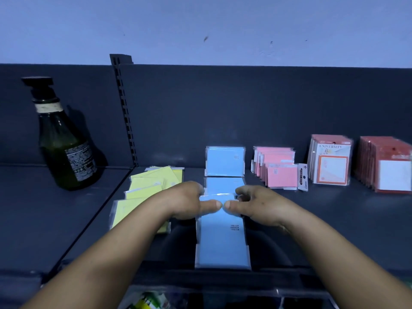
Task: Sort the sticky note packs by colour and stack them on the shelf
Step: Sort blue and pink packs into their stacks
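Head view. Step in hand, by my reading: building the blue row. Both hands meet over a blue pack midway along the blue column on the shelf. The left hand and right hand each have the grip grasping that pack at its side edges, thumbs nearly touching on top, fingers curled over the far edge. It lies between the rear blue stack, which stands upright against the back panel, and the front blue packs lying flat toward the shelf lip.

Colour groups as they lie: yellow packs fanned loosely to the left, touching the left wrist; pink packs in upright rows to the right; red-framed packs and a red stack further right.

Next move likely calls for squaring the held pack onto the blue stack, edges aligned; the yellow fan looks unsorted.

Containers: a dark green pump bottle stands far left, contents not discernible. A bin below the shelf lip holds something yellow-green, too dim to identify.
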A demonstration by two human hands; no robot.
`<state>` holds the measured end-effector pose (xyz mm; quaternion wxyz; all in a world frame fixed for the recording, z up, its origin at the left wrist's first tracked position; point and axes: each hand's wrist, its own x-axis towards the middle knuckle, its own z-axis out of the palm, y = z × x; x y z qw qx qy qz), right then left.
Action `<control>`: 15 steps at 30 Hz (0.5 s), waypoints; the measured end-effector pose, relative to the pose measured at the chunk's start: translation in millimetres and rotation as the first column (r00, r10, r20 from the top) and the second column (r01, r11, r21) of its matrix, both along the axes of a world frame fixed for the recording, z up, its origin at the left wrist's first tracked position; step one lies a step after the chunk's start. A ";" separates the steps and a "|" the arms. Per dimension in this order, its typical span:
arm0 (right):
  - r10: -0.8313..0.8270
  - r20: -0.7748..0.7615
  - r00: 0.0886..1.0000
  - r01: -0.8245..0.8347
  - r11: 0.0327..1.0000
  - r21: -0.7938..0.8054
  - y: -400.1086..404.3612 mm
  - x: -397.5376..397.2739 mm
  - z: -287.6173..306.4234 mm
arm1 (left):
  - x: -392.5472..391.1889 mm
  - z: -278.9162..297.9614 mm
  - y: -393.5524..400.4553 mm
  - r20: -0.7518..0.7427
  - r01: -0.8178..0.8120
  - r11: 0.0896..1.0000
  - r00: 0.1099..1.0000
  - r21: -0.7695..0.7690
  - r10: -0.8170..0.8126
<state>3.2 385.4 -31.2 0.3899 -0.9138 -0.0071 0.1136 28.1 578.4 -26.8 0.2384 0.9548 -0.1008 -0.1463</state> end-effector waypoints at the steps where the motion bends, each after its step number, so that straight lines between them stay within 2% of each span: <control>1: 0.016 -0.023 1.000 -0.017 1.000 -0.019 0.3 -2.5 -0.9 | -1.7 -2.3 1.4 -0.019 0.001 0.999 1.000 -0.036 -0.001; 5: 0.001 -0.056 0.998 -0.002 1.000 -0.011 3.9 -7.6 -1.9 | -3.5 -6.0 -0.1 -0.049 -0.070 0.979 0.997 -0.189 0.062; 12: -0.025 -0.124 0.992 0.036 0.995 0.088 2.7 -7.2 -0.8 | 3.2 -15.9 -1.8 -0.094 -0.159 0.938 0.986 -0.308 0.136; 15: -0.032 -0.115 0.993 0.040 0.997 0.070 2.2 -5.3 -3.3 | 4.4 -17.6 -2.1 -0.107 -0.168 0.936 0.984 -0.311 0.141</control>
